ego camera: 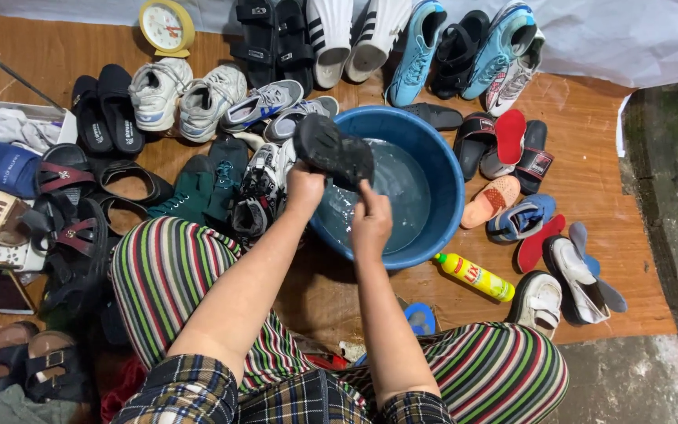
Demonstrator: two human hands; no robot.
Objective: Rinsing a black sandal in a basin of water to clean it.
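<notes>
1. Hands meet over the blue plastic basin (442,206), which stands on the wooden floor and holds clear water.
2. The left hand (305,186) grips a dark shoe (333,149) by one end, fingers closed around it, and holds it sole-up above the near-left rim of the basin.
3. The right hand (370,224) is bunched against the shoe's other end, just over the water; whether it pinches the shoe or a small cloth, I cannot tell.
4. A yellow bottle with a red cap (475,276) lies on its side just beside the basin's right rim.
5. Grey sneakers (272,110) and white sneakers (186,94) lie to the left behind the basin, and a light blue pair (417,51) stands at the back by the white sheet.
6. A yellow alarm clock (166,26) sits at the far left edge of the floor.
7. Red and orange slippers (504,165) are scattered to the right of the basin.
8. Striped trousers (162,275) cover the knees spread either side of the arms.
</notes>
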